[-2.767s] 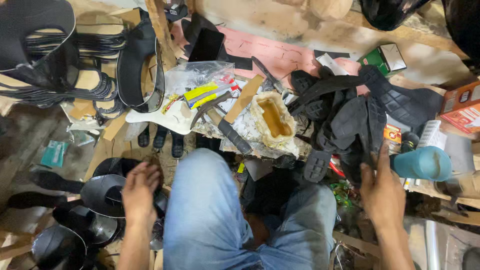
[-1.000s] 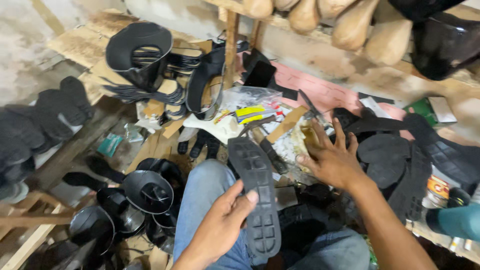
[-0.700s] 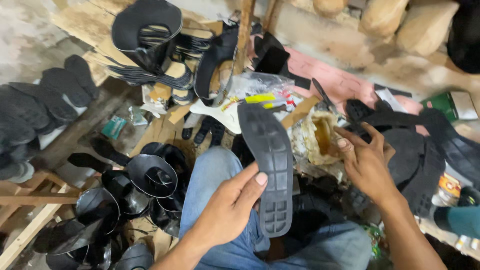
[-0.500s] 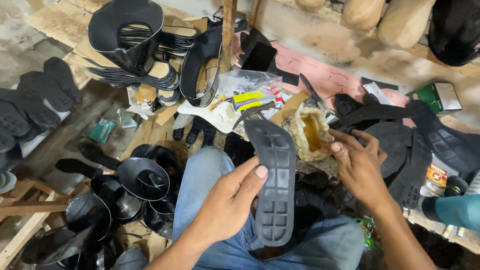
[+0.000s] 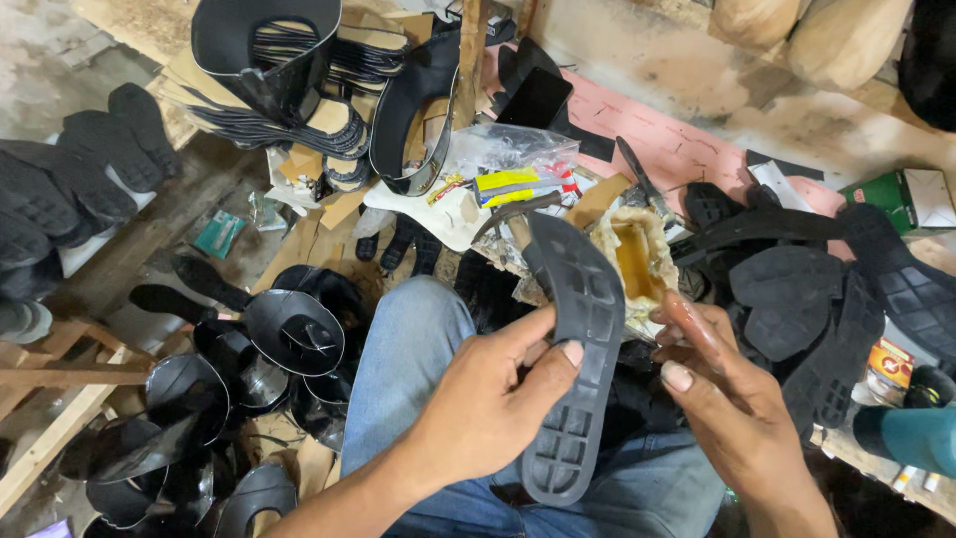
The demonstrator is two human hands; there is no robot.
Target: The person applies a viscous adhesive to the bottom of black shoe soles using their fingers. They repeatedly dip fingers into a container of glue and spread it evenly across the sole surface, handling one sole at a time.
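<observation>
My left hand (image 5: 488,403) grips a black rubber shoe sole (image 5: 578,349) with its tread side up, held lengthwise above my lap, thumb pressed on its middle. Just right of the sole's edge my right hand (image 5: 722,399) hovers with fingers loosely bent and nothing in it; whether it touches the sole I cannot tell. Right behind the sole's tip sits a messy tub of yellow glue (image 5: 637,261).
Black soles (image 5: 797,299) lie heaped at the right. Shiny black shoe uppers (image 5: 289,329) pile at the left by my knee. Stacked insoles and uppers (image 5: 299,90) stand at the back left, a plastic bag of small items (image 5: 508,169) behind the glue, a teal can (image 5: 916,438) at far right.
My left hand lifted a sole from the pile beside my left knee and brought it over my lap. My right hand drew back from the glue tub toward the sole's edge.
</observation>
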